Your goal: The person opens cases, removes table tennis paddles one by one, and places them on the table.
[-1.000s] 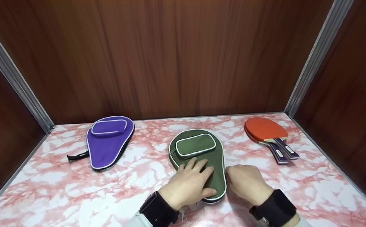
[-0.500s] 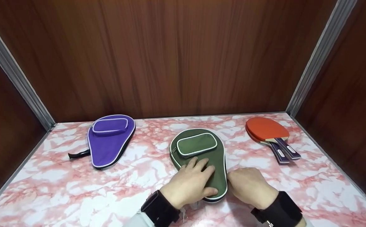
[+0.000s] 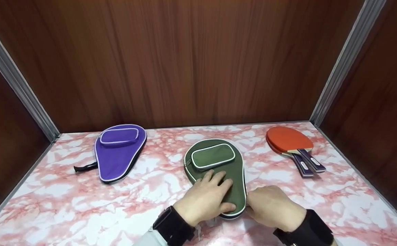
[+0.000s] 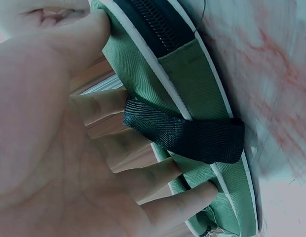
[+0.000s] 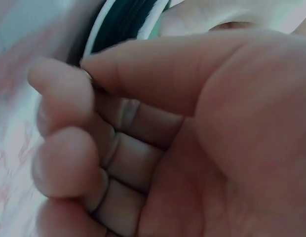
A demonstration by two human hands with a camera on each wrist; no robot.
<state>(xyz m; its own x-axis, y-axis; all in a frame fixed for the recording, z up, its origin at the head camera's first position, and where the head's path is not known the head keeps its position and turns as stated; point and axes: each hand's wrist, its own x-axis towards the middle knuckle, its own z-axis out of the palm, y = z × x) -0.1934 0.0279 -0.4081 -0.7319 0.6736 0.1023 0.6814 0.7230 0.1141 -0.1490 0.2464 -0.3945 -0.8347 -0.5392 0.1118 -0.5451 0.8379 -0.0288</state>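
A green table tennis paddle case [image 3: 232,191] with white piping and a raised pocket lies on the table, wide end away. My left hand [image 3: 205,198] rests spread on its narrower half, fingers straight. In the left wrist view, a black strap [image 4: 182,131] crosses the case's side below a dark zipper [image 4: 155,22]. My right hand [image 3: 272,206] is at the case's lower right edge, fingers curled and thumb against the index finger. It pinches the zipper pull [image 5: 88,75], almost wholly hidden with only a small glint showing, beside the zipper band.
A purple paddle case [image 3: 116,159] with a black strap [image 3: 86,167] lies at the back left. Two overlapping table tennis paddles [image 3: 289,139], red side up, lie at the back right. Wood-grain panels [image 3: 191,61] enclose the marbled table [image 3: 143,201] at the back and sides.
My right hand has slid down along the case's right edge, toward me. The left hand and the green case have stayed put.
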